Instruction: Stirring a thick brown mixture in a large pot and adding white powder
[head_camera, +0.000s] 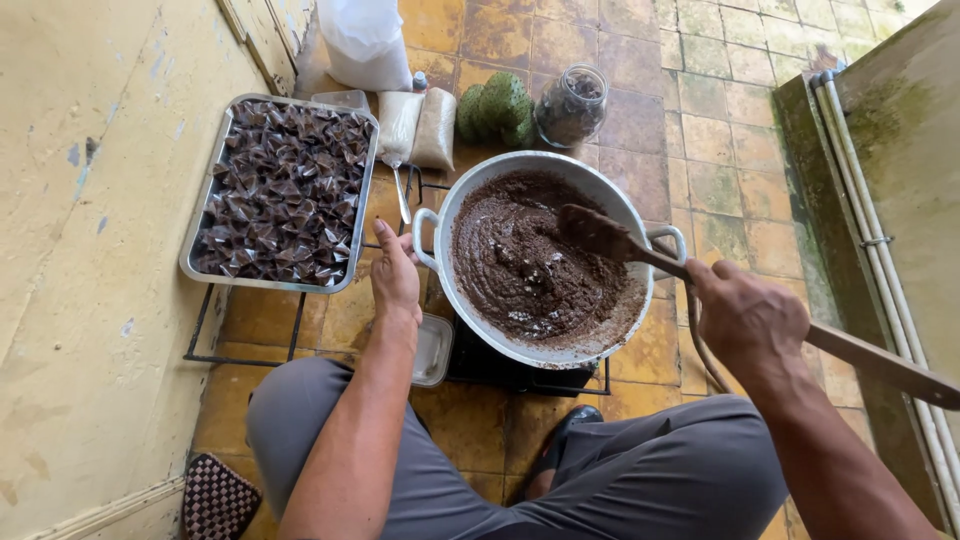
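A large metal pot (600, 190) full of thick dark brown paste (520, 265) sits on a low black burner on the tiled floor. My right hand (745, 315) grips the long handle of a wooden paddle (600, 235), whose blade rests in the paste near the pot's right side. My left hand (395, 275) touches the pot's left handle (424, 235), fingers around it. I sit over the pot in grey trousers.
A metal tray (365, 195) of several dark folded wrappers rests on a black frame at left. Behind the pot lie two bags of pale powder (418, 125), green spiky fruit (497, 105), a glass jar (572, 100) and a white sack. Walls stand on both sides.
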